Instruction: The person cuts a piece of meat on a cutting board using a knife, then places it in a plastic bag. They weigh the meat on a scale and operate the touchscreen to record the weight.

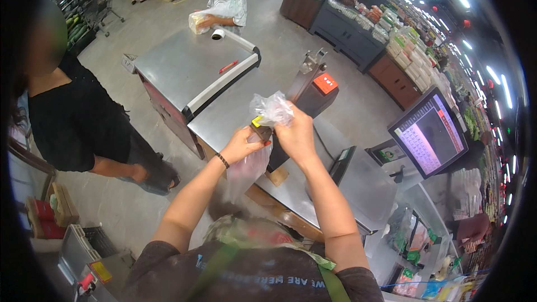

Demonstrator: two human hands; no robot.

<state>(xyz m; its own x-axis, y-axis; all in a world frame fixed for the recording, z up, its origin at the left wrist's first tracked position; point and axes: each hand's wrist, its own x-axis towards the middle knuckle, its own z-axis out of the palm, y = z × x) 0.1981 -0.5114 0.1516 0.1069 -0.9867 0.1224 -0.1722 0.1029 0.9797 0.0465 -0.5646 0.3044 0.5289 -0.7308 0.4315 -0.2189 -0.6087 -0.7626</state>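
Observation:
Just above the steel counter (218, 113), both hands are on a clear plastic bag (249, 172) with something pinkish inside. My right hand (297, 134) grips the gathered top of the bag, whose crumpled end sticks up past the fingers. Lower down and to the left, my left hand (245, 143) pinches the bag's neck. A small dark fixture with a yellow part (256, 121), possibly a bag-neck tape sealer, sits between the hands at the neck. The bag's lower part hangs by the counter's near edge. My fingers partly hide the fixture.
A weighing scale (365, 184) and a tilted touch screen (432, 134) stand at the right. A red pen (228, 66) and a tape roll (217, 33) lie on the far steel top. One person (79, 113) stands left; another (230, 4) holds a bagged item beyond.

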